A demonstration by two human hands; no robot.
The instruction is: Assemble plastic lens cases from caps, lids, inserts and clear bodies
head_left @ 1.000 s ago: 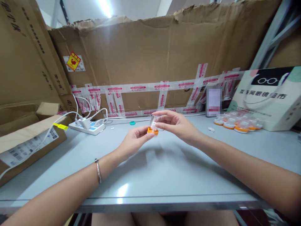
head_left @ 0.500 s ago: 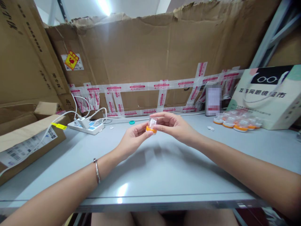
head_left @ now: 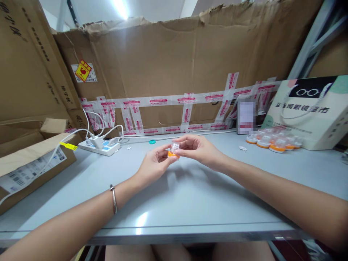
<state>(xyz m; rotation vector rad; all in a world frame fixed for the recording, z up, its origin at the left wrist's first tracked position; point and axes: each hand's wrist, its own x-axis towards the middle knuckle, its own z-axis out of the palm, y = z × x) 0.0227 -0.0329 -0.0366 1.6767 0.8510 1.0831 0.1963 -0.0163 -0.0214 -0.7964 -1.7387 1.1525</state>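
Above the middle of the table, both hands grip a small clear container with an orange base (head_left: 174, 150); small dark-marked white pieces, perhaps dice, show through its clear top. My left hand (head_left: 156, 161), with a bracelet on its wrist, pinches the orange base between thumb and fingers. My right hand (head_left: 197, 149) closes thumb and fingers on the clear upper part from the right. The fingers partly cover the container.
Several similar clear containers with orange and white bases (head_left: 277, 148) stand at the right by a paper bag (head_left: 301, 123). A phone (head_left: 247, 116) leans at the back. Left are a power strip (head_left: 106, 148) and an open carton (head_left: 58, 156). A green disc (head_left: 152, 141) lies behind the hands.
Both hands have moved slightly down and left with the container, which stays gripped between them. Nothing else on the table has visibly moved.
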